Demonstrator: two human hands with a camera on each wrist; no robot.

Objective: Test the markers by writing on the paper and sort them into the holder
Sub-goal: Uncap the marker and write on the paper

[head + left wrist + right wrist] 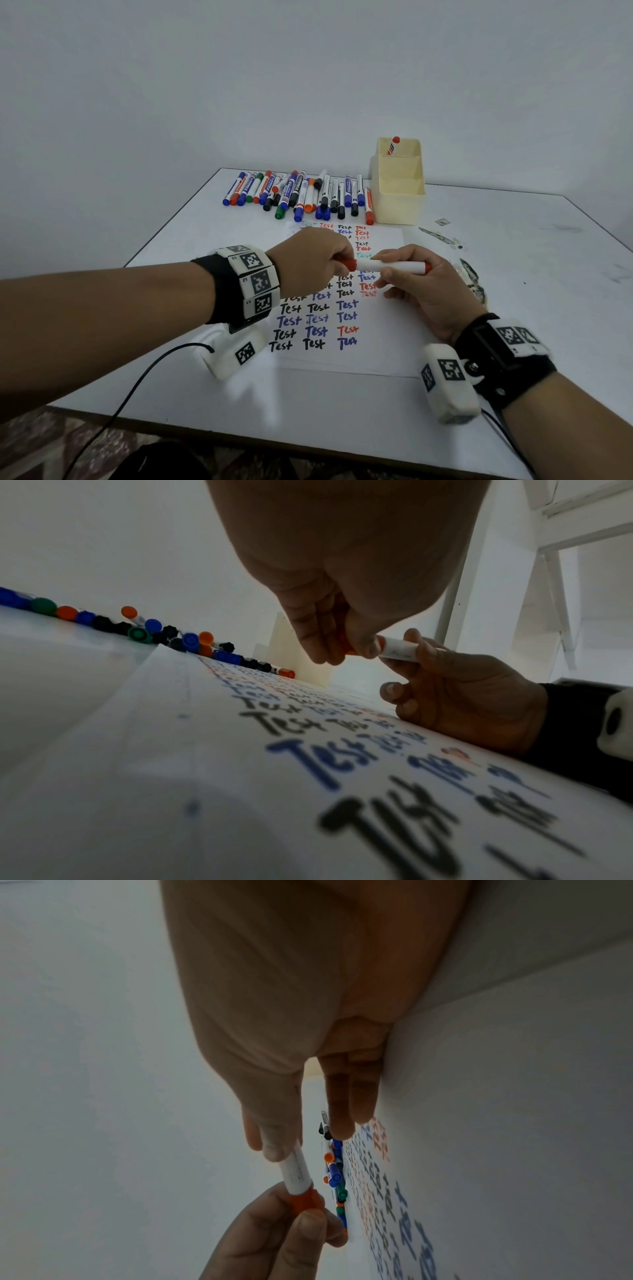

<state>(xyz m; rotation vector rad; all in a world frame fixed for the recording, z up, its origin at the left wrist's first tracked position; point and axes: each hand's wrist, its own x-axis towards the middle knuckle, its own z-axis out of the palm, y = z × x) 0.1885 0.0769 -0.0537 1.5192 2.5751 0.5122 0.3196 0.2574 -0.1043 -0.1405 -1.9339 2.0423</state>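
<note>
A white marker (390,265) with red ends lies level above the paper (329,356), held between both hands. My left hand (317,262) pinches its red cap (347,264), also seen as the red cap (304,1202) in the right wrist view. My right hand (416,281) grips the white barrel (399,649) between thumb and fingers, its edge resting on the sheet. The cap sits on the barrel. The paper carries rows of "Test" in black, blue and red. The cream holder (399,192) stands behind the sheet with one red marker (393,145) in its rear compartment.
Several capped markers (301,195) in blue, black, red, orange and green lie in a row at the table's back, left of the holder. Ink smudges (472,277) mark the table right of the paper. A black cable (137,380) trails off the front edge.
</note>
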